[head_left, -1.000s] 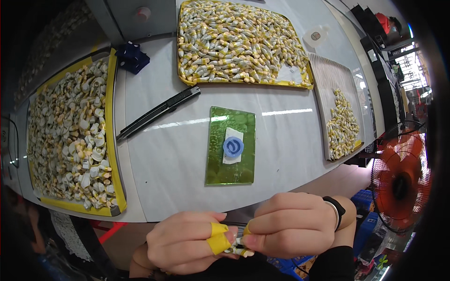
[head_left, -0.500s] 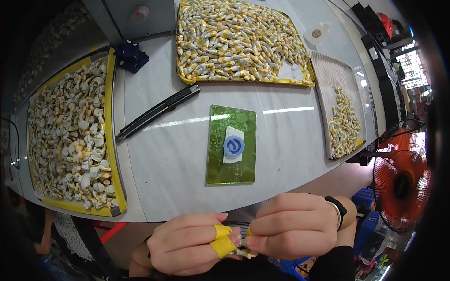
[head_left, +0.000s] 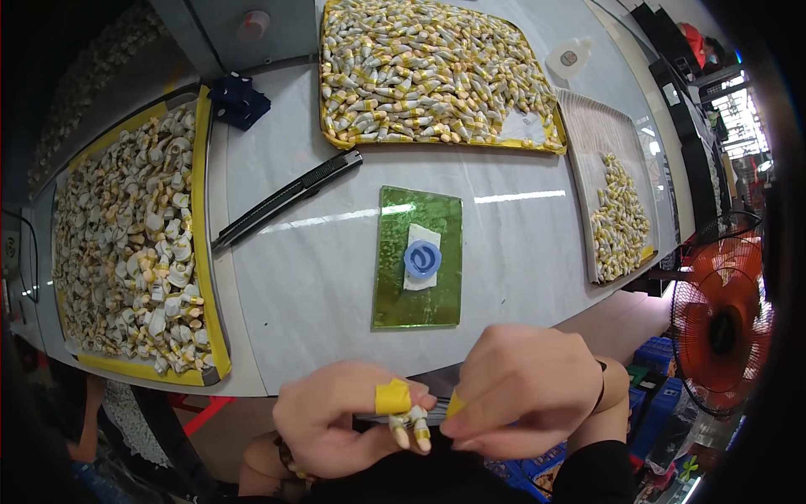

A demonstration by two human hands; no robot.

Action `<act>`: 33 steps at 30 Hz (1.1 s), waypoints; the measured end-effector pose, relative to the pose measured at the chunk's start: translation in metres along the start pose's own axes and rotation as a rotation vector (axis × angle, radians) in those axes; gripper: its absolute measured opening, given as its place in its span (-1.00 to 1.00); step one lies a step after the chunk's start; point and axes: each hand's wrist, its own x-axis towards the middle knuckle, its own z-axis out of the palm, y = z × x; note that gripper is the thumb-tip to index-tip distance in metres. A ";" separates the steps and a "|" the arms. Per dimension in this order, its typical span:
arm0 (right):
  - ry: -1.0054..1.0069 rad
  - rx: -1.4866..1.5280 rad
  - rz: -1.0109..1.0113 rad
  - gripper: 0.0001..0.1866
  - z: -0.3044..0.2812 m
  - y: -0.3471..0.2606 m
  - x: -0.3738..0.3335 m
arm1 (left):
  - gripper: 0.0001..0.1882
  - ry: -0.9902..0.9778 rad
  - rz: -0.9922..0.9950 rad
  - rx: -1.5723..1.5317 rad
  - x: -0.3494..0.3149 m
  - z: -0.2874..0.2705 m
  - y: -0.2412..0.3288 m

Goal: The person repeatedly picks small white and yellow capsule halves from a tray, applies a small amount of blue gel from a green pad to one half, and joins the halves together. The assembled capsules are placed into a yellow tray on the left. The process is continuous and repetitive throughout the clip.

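Observation:
At the near table edge, my left hand (head_left: 336, 420) is closed around a small white figurine part (head_left: 411, 427) with two peach-tipped, leg-like ends and yellow bands. Yellow tape wraps a finger of that hand. My right hand (head_left: 525, 391) sits close beside it, thumb and fingers pinched together, with a bit of yellow tape at a fingertip; whatever is between them is hidden. Beyond my hands, a green glass-like plate (head_left: 390, 294) lies on the table, bearing a white pad (head_left: 420, 284) and a round blue cup (head_left: 422, 259) with dark content.
A left tray (head_left: 220, 336) holds many white pieces. The far tray (head_left: 525, 128) is packed with banded pieces; a cloth-lined right tray (head_left: 579, 118) has a smaller heap. A black cutter-like tool (head_left: 290, 199), dark blue fabric (head_left: 238, 101), white bottle (head_left: 569, 57) and orange fan (head_left: 722, 328) are around.
My left hand has turned, bringing the figurine part's two peach ends into view. My right hand has tilted and its fingers have shifted slightly. The things on the table stay put.

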 end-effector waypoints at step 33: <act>-0.168 -0.149 0.046 -0.82 0.001 -0.002 0.004 | -0.73 -0.140 -0.146 -0.252 -0.004 -0.007 -0.001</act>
